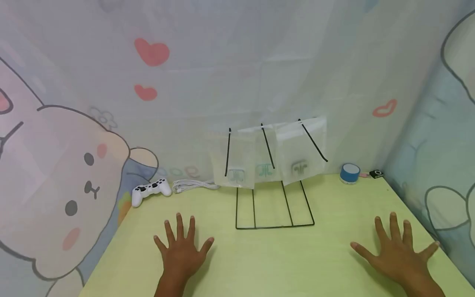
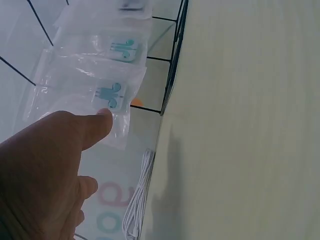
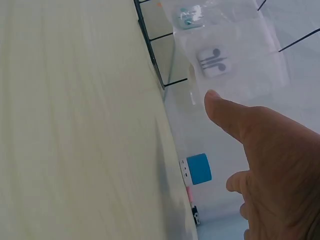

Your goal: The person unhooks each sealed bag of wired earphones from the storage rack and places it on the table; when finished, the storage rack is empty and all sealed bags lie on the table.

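Note:
My left hand (image 1: pixel 182 256) is over the left half of the pale table (image 1: pixel 274 264), fingers spread and holding nothing. On the right side my right hand (image 1: pixel 400 258) is spread the same way, also holding nothing. Between them, farther back, stands a black wire display rack (image 1: pixel 274 227) with prongs. Three clear plastic bags hang from it: a left bag (image 1: pixel 233 154), a middle bag (image 1: pixel 264 152) and a right bag (image 1: pixel 302 146). Each contains a small case with an earphone design, two teal and one dark. Both wrist views show a thumb in front of the bags, not gripping them.
At the back left lie a white game controller (image 1: pixel 151 190) and a coiled white cable (image 1: pixel 194 185). A blue-and-white cylindrical speaker (image 1: pixel 349 173) stands at the back right, beside a small black device (image 1: pixel 376 173) with a pink piece. A printed cloth (image 1: pixel 222 49) hangs behind the table.

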The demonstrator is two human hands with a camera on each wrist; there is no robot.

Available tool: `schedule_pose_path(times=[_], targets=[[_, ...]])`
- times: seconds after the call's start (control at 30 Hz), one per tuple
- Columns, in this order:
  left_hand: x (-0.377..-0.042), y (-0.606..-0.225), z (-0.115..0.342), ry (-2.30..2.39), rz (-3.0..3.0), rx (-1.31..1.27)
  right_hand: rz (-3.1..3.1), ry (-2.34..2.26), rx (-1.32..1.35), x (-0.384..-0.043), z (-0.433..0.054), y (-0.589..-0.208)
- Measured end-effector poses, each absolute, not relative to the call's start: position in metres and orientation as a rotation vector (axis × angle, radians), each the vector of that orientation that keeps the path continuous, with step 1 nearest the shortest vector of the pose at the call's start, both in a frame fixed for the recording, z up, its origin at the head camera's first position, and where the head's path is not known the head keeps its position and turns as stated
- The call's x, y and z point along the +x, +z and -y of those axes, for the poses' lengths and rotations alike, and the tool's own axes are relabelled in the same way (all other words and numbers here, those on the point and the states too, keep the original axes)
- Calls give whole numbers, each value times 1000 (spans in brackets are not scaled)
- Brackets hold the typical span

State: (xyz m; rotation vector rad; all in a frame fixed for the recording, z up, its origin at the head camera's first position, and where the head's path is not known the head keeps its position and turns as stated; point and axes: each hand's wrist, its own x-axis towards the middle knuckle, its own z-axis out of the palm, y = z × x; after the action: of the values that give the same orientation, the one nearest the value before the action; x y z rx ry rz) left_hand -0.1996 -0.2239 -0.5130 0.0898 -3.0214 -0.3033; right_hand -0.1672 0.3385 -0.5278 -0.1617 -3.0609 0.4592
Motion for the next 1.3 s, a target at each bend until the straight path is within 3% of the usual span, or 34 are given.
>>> schedule_pose_path(times=[0.3, 0.8, 1.3], targets=[[-211, -529, 187, -442, 2958, -25, 3089, 626, -70, -173, -336, -541], [-296, -526, 199, -1264, 2625, -204, 2984, 1130, 241, -236, -285, -535], [-357, -514, 191, -1700, 2220, -237, 2951, 1117, 330, -281, -261, -549]])
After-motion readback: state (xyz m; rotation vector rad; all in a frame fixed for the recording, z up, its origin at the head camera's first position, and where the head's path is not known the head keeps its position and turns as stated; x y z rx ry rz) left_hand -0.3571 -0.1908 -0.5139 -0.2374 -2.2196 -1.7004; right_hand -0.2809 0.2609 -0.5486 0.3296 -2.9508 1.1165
